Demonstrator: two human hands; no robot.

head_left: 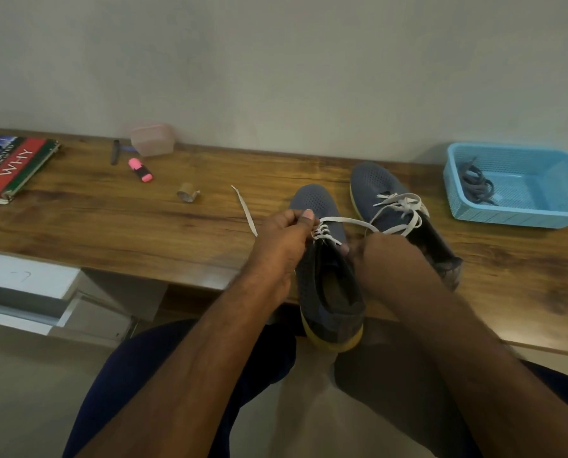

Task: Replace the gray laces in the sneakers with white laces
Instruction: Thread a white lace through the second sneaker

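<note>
The table (110, 219) is carrying both sneakers, and the near sneaker (328, 285) is lying with its long axis running from the toe, pointing away toward the wall, to the heel, which is overhanging the table's front edge toward the person. The far sneaker (405, 213) is sitting just beside it on the right, already laced in white and tied. The blue basket (520, 213) is standing at the right end of the table, holding the gray laces (477, 186).

The white lace (345, 221) is crossing the lower eyelets of the near sneaker. One free end is trailing left and away over the table; the other is arching rightward toward the right hand (385, 256).

The left hand (285, 239) is the nearer one to the eyelets. Its grip is closed, the thumb and curled fingers pinching the lace right at the lacing rows, on the left side of the tongue. The upper eyelets lie between this grip and the person, so the next threading probably runs back along the shoe's axis.

The right hand's fingers are turned away and in shadow; whether its grip is holding the lace cannot be told. The upper eyelets are also hard to make out.
</note>
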